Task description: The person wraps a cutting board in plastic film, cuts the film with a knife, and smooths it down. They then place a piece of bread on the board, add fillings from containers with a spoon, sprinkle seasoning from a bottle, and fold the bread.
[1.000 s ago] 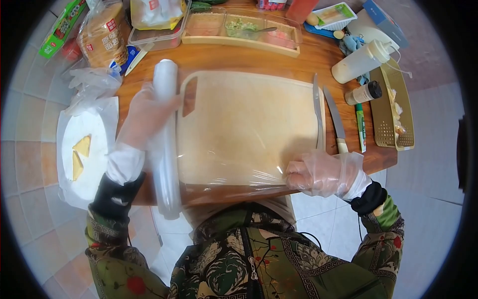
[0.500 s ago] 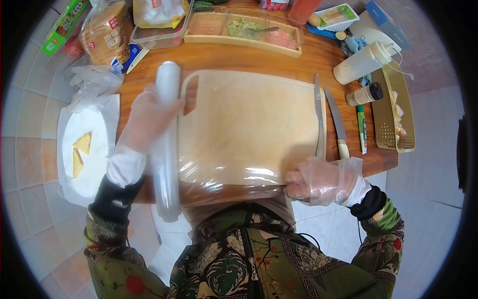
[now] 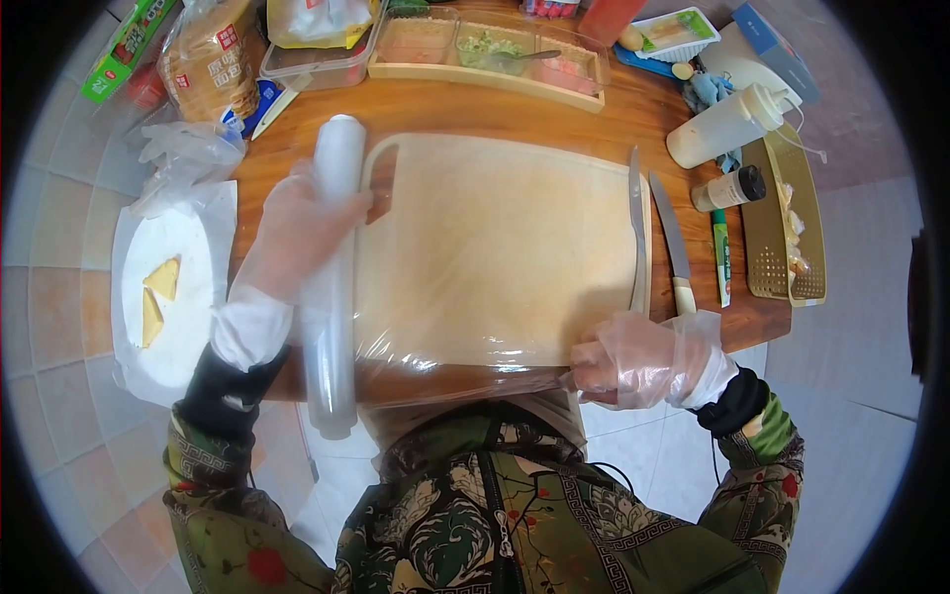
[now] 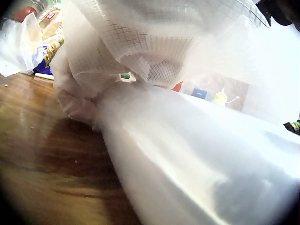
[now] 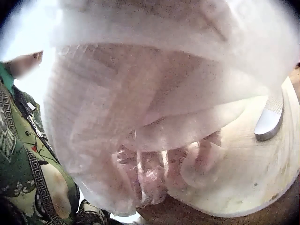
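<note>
In the head view my left hand, in a clear plastic glove, grips a long roll of cling film at the left side of a pale cutting board. The roll's near end juts past the table edge. From it a shiny sheet of film stretches rightward across the board. My gloved right hand holds the sheet's other end in curled fingers at the board's front right corner. The left wrist view shows the roll large under the hand; in the right wrist view the bunched fingers sit beside the board.
One knife lies on the board's right edge, another knife beside it. Further right are a squeeze bottle, a seasoning jar and a basket. Two bread triangles lie at left; a wooden tray stands behind.
My right hand has shifted slightly toward my body, with the film still in its fingers. The left hand keeps its grip on the roll. Glints on the film have changed.
</note>
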Available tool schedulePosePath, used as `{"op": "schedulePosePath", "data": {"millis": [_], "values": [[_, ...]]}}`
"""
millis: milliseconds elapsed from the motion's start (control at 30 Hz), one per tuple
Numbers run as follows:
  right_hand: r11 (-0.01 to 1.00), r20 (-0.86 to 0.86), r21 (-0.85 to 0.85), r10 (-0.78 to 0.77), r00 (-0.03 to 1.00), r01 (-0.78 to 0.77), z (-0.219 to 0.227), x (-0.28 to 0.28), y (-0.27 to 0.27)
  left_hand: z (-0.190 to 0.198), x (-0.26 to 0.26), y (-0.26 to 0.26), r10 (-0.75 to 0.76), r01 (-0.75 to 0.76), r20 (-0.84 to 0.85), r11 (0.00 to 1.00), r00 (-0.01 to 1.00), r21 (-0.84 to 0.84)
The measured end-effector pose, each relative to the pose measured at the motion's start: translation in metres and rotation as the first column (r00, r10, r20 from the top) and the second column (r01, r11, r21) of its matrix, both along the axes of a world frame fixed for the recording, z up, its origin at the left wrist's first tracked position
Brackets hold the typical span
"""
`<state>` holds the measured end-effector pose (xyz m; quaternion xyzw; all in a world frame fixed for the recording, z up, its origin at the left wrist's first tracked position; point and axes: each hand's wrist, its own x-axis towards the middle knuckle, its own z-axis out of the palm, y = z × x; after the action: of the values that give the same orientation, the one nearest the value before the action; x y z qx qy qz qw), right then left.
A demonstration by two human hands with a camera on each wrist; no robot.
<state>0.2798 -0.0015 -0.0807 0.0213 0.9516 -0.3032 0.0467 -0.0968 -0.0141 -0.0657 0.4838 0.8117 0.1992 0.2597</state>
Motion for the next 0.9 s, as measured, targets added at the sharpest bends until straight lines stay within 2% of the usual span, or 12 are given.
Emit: {"op": "schedulePosePath", "data": {"millis": [100, 200, 267, 300, 333, 367, 400, 433, 567, 633, 733, 900], "values": [[0.999, 0.043, 0.028, 0.026, 0.999, -0.027, 0.001, 0.006, -0.001, -0.002, 0.0, 0.0, 0.007, -0.007, 0.011, 1.0, 1.0, -0.002], [0.997, 0.003, 0.08, 0.02, 1.0, -0.02, 0.013, 0.011, 0.002, -0.006, -0.003, 0.001, 0.008, -0.008, 0.017, 1.0, 1.0, 0.007], [0.989, -0.037, -0.081, -0.131, 0.991, 0.128, 0.039, -0.001, 0.014, -0.006, -0.003, 0.001, 0.011, -0.011, 0.011, 1.0, 1.0, 0.01], [0.96, -0.083, -0.136, -0.259, 0.962, 0.246, 0.039, -0.003, 0.016, -0.005, -0.003, 0.001, 0.009, -0.009, 0.013, 1.0, 1.0, 0.003], [0.959, -0.085, -0.134, -0.261, 0.962, 0.248, 0.038, -0.006, 0.021, -0.004, -0.002, 0.002, 0.005, -0.004, 0.015, 1.0, 1.0, -0.003], [0.956, -0.196, 0.094, -0.255, 0.947, 0.277, 0.036, -0.009, 0.027, -0.006, -0.002, 0.002, 0.002, -0.002, 0.014, 1.0, 1.0, -0.001], [0.897, -0.3, 0.312, -0.22, 0.928, 0.314, 0.034, -0.012, 0.033, -0.01, -0.005, 0.003, -0.006, 0.006, 0.007, 1.0, 1.0, 0.005], [0.906, -0.185, 0.314, -0.236, 0.954, 0.284, 0.032, -0.013, 0.038, -0.012, -0.008, 0.003, -0.011, 0.011, -0.001, 1.0, 1.0, 0.011], [0.928, -0.124, 0.295, -0.2, 0.972, 0.229, 0.02, -0.017, 0.035, -0.008, -0.006, 0.001, -0.009, 0.008, 0.044, 1.0, 0.999, 0.028], [0.956, -0.013, 0.195, -0.222, 0.975, 0.22, 0.016, -0.011, 0.031, -0.014, -0.009, 0.002, -0.028, 0.027, 0.022, 0.999, 0.999, 0.038], [0.954, -0.027, 0.222, -0.199, 0.98, 0.2, 0.003, -0.002, 0.028, -0.011, -0.007, 0.002, -0.015, 0.015, 0.016, 1.0, 1.0, 0.02], [0.944, -0.083, 0.274, -0.17, 0.982, 0.186, 0.008, -0.004, 0.026, -0.01, -0.006, 0.002, -0.014, 0.014, -0.001, 1.0, 1.0, 0.005]]}}
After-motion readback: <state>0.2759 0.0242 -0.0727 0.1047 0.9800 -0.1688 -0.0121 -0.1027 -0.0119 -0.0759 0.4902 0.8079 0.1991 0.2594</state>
